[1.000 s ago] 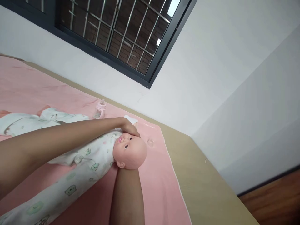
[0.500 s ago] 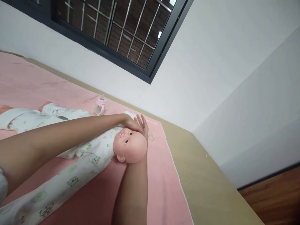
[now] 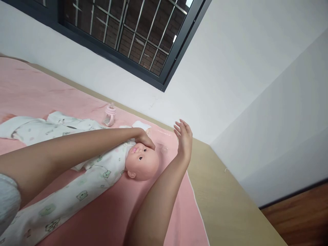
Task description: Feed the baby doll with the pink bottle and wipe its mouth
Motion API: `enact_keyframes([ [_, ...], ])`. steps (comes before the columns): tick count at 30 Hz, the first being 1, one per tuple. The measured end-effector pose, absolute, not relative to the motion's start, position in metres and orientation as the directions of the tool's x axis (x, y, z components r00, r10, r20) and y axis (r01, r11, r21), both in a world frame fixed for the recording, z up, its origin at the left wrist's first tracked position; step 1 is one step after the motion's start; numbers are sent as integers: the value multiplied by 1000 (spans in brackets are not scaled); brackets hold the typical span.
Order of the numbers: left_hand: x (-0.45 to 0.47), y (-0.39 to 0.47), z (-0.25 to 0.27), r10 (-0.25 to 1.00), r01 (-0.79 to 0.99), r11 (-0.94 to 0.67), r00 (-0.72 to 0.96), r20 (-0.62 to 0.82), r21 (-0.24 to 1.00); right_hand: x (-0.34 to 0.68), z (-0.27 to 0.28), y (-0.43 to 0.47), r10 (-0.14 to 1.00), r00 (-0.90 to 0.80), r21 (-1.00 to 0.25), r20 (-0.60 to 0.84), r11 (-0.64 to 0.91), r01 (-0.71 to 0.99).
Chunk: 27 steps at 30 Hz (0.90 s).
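Observation:
A baby doll (image 3: pixel 143 164) with a bald head and white, green-printed clothing lies face up on a pink mat (image 3: pixel 97 212). My left arm crosses over its body. Against the far side of the doll's head, my left hand (image 3: pixel 145 138) is curled, with some fingers hidden. My right hand (image 3: pixel 185 138) is raised to the right of the head, apart from it, fingers stretched and holding nothing. Beyond my left wrist lies a small white cloth (image 3: pixel 141 125).
A pink-topped baby bottle (image 3: pixel 109 115) stands near the mat's far edge. White printed clothing (image 3: pixel 33 128) lies at left. A small clear item (image 3: pixel 164 149) rests right of the head. Behind are a tan board (image 3: pixel 217 194), a white wall and a barred window (image 3: pixel 123 34).
My right hand has come out from beside and under the doll's head, moving right and up. The head has settled slightly lower on the mat. My left hand stays at the head.

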State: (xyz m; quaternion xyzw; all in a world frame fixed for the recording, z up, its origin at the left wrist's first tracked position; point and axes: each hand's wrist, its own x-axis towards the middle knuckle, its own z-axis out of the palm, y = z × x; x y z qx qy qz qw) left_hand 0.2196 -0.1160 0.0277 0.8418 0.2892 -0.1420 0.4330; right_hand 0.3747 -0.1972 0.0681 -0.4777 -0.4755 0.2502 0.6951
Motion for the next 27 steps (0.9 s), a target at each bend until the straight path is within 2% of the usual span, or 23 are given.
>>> enact_keyframes([
  [3, 224, -113, 23, 265, 686, -373, 724, -636, 625, 372, 81, -215, 771, 403, -868, 492, 470, 160],
  [10, 229, -107, 15, 230, 685, -391, 720, -655, 615, 370, 91, -235, 744, 397, -842, 537, 501, 201],
  [12, 230, -105, 16, 279, 645, -477, 755, -593, 598, 371, 91, -235, 745, 399, -844, 534, 498, 200],
  [16, 228, -92, 21, 444, 559, -646, 829, -341, 520, 374, 88, -232, 749, 404, -849, 525, 495, 187],
  [21, 209, -63, 24, 653, 637, -726, 757, -29, 260, 376, 86, -229, 752, 422, -859, 507, 482, 172],
  [24, 193, -48, 18, 680, 672, -728, 733, 24, 136, 377, 85, -228, 754, 420, -860, 505, 480, 172],
  [27, 182, -37, 8, 682, 680, -729, 731, 5, 77, 378, 84, -226, 755, 419, -860, 505, 480, 173],
])
